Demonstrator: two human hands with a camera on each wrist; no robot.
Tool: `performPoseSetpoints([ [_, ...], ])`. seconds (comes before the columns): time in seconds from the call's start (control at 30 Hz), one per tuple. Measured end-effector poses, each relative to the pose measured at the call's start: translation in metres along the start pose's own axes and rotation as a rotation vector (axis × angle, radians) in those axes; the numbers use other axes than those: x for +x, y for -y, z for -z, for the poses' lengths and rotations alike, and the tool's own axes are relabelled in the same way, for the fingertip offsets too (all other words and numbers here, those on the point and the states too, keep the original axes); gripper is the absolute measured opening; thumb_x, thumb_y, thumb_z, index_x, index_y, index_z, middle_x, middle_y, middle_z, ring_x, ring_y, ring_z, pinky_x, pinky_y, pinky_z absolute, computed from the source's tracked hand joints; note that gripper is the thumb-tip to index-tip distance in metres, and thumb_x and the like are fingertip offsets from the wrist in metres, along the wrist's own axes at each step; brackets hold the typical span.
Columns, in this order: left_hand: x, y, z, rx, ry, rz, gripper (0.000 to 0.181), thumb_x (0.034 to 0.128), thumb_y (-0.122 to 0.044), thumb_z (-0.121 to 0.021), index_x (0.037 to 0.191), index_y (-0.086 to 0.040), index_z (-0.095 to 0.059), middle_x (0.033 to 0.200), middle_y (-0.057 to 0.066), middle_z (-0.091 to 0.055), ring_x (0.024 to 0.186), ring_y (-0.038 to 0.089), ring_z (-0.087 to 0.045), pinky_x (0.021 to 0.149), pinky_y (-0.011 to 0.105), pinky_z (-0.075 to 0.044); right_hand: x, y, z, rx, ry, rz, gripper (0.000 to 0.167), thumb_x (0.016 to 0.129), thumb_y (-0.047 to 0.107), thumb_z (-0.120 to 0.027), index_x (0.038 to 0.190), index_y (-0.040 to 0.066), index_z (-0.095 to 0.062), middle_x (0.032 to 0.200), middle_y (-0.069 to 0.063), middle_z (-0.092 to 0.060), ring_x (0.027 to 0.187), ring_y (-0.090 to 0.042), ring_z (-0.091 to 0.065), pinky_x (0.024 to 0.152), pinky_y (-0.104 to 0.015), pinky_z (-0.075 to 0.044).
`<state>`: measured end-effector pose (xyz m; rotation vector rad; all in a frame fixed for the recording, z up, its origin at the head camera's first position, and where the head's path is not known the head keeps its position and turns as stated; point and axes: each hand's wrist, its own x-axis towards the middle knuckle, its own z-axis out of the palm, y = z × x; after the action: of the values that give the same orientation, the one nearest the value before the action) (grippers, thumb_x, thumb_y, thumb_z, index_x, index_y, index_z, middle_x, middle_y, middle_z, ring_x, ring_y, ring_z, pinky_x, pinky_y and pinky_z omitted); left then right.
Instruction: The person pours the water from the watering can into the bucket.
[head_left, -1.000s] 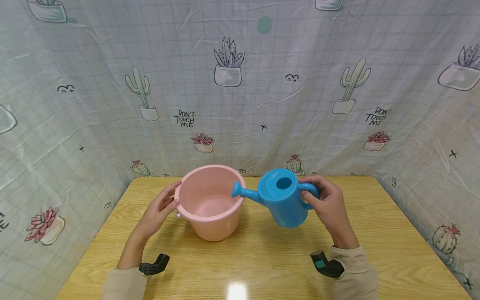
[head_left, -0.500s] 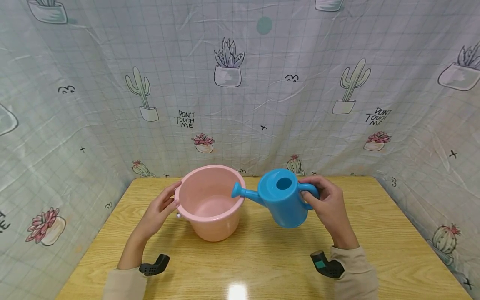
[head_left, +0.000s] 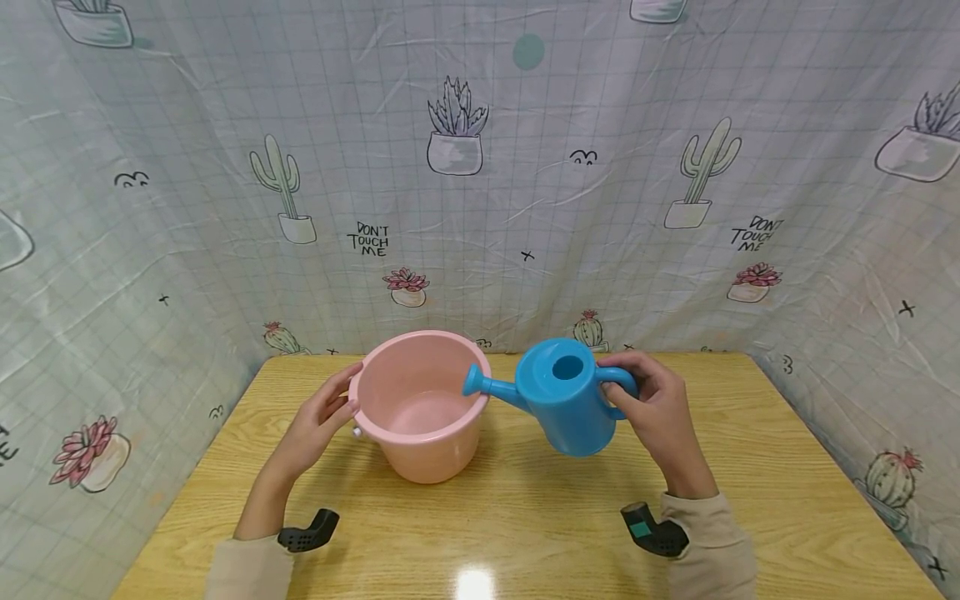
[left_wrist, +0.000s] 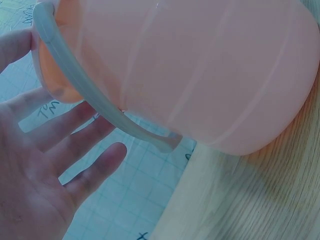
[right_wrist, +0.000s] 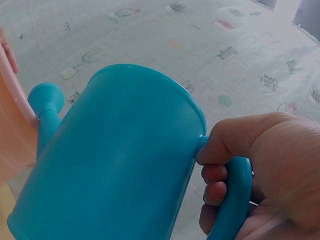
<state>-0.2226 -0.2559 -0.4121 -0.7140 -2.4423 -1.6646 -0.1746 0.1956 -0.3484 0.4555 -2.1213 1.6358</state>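
Note:
A pink bucket [head_left: 427, 458] stands on the wooden table, its inside bare in the head view. My left hand [head_left: 307, 429] rests its thumb and fingertips against the outside of the rim at the left. The left wrist view shows those fingers mostly straight, beside the bucket's pale curved handle [left_wrist: 95, 95]. To the right, my right hand [head_left: 660, 408] grips the handle [right_wrist: 240, 190] of a blue watering can [head_left: 573, 408], fingers curled round it. The can leans slightly left, and its spout [head_left: 480, 381] reaches over the bucket's right rim. No water shows at the spout.
The wooden table [head_left: 735, 467] meets a hanging cloth [head_left: 480, 208] printed with cacti at the back and sides. Black devices sit on both wrists, the left device [head_left: 309, 532] and the right device [head_left: 656, 531], below beige sleeves.

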Motion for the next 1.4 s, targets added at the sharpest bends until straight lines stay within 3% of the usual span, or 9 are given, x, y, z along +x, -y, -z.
performPoseSetpoints([
  [0.23, -0.0001, 0.0012, 0.0007, 0.010, 0.011, -0.026, 0.054, 0.1001, -0.006, -0.049, 0.152, -0.010, -0.032, 0.150, 0.024, -0.037, 0.127, 0.002, -0.049, 0.096, 0.009, -0.043, 0.0000, -0.0003, -0.0001, 0.003, -0.001, -0.012, 0.023, 0.090, -0.003, -0.062, 0.113, -0.004, -0.063, 0.105, 0.008, -0.065, 0.097, -0.006, -0.062, 0.085, -0.016, -0.050],
  [1.4, -0.0004, 0.0015, 0.0012, 0.020, 0.006, -0.013, 0.054, 0.1004, -0.008, -0.049, 0.152, -0.014, -0.032, 0.150, 0.021, -0.038, 0.128, 0.001, -0.048, 0.096, 0.008, -0.042, 0.0003, -0.0034, -0.0018, -0.001, -0.028, 0.003, 0.024, 0.091, -0.003, -0.062, 0.114, -0.004, -0.063, 0.106, 0.013, -0.065, 0.098, -0.006, -0.062, 0.085, -0.016, -0.051],
])
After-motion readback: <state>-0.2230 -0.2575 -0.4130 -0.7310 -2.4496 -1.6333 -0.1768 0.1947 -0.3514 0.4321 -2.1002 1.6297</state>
